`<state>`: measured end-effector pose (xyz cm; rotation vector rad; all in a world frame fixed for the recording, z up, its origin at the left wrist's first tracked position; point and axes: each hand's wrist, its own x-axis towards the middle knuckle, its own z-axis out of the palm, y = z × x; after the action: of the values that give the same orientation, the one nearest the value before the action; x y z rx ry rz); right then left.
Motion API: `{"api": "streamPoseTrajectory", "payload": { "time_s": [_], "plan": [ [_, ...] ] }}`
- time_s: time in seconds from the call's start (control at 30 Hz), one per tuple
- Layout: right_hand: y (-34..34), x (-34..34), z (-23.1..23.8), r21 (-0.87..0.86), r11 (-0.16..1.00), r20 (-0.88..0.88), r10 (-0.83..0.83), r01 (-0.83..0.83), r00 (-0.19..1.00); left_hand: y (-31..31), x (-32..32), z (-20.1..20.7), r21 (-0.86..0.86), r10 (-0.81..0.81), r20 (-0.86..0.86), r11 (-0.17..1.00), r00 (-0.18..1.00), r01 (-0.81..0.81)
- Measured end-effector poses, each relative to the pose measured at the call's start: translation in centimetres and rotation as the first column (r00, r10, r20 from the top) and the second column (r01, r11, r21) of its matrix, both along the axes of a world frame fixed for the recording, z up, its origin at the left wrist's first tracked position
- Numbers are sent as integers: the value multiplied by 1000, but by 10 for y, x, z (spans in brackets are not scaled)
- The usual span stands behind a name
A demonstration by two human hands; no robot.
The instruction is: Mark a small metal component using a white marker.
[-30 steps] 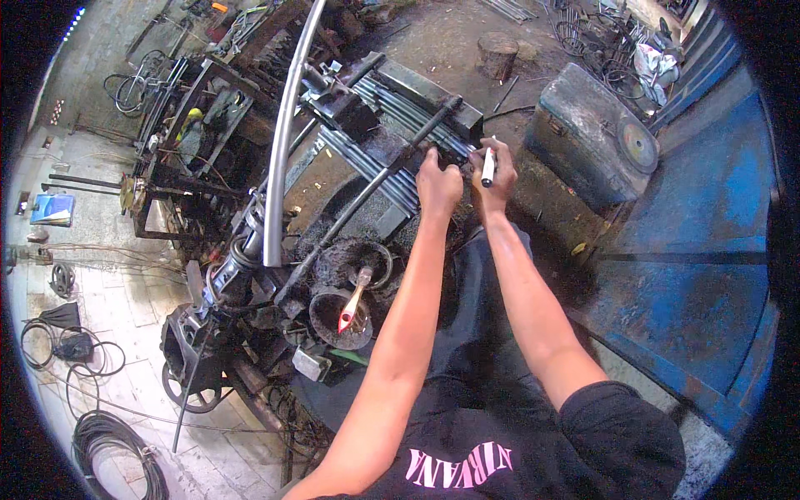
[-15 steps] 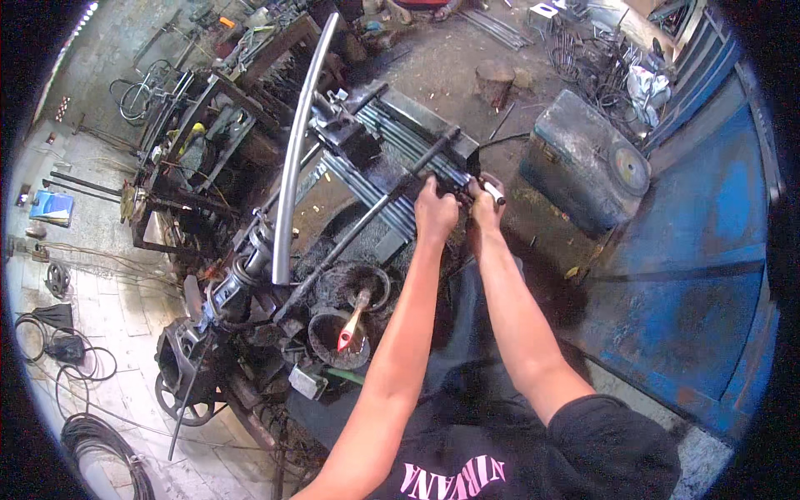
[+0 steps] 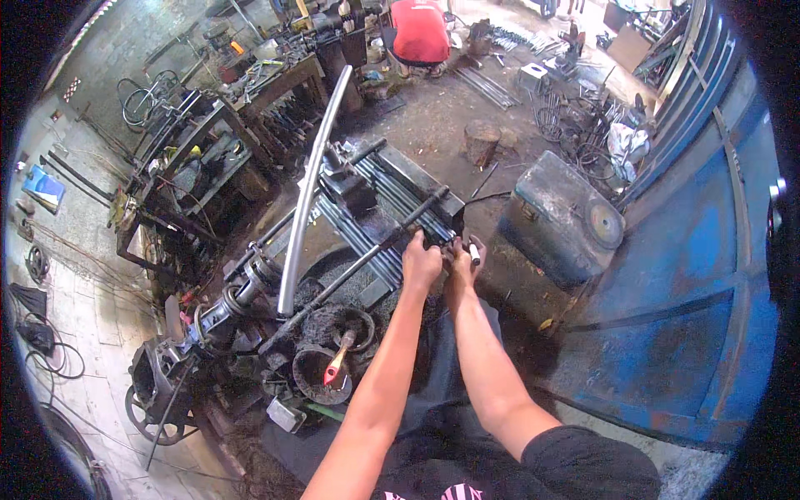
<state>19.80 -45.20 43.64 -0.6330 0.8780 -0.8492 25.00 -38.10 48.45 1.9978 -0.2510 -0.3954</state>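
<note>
My left hand [image 3: 422,263] is closed at the near ends of a row of slim metal rods [image 3: 397,190]; its fingertips are partly hidden, so what they pinch I cannot make out. Close beside it, my right hand [image 3: 460,265] is curled at the same rod ends, with a short white marker-like stick [image 3: 475,253] held in its fingers. The rods lie side by side on a dark metal machine frame, under a crossing round bar [image 3: 414,218]. A second bundle of rods [image 3: 357,242] lies to their left.
A long curved metal bar [image 3: 310,192] rises left of the rods. Nearer stands a blackened pot [image 3: 310,372] with a red-tipped brush [image 3: 334,367]. A dark metal tank [image 3: 560,218] and a blue metal door [image 3: 667,333] are right. A person in red [image 3: 420,35] crouches far back.
My view has tilted upward, bringing the person in red more fully into sight. Both hands stay together at the rod ends, and the white stick is still in my right hand.
</note>
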Motion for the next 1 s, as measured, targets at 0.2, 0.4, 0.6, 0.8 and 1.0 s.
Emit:
{"api": "streamPoseTrajectory", "payload": {
  "time_s": [0.2, 0.4, 0.6, 0.8, 1.0],
  "plan": [
    [1, 0, -1, -165, 982, -55, -104, 94, 993, -7, -22, 61, 79, -42, -58, 996, 997, 47],
    [-8, -22, -2, -429, 903, -168, -73, -7, 983, 23, -49, 60, 66, 10, 142, 998, 990, -20],
    [38, -59, 62, -814, 552, -244, -45, -180, 969, 84, -108, 70, -220, 77, -49, 972, 996, -86],
    [63, -58, 62, -871, 128, -467, 86, -475, 880, 119, -138, 74, -380, 204, -187, 887, 961, -263],
    [82, -56, 69, -765, -165, -629, -20, -623, 777, 131, -155, 49, -395, 216, -188, 877, 958, -275]
  ]
}}
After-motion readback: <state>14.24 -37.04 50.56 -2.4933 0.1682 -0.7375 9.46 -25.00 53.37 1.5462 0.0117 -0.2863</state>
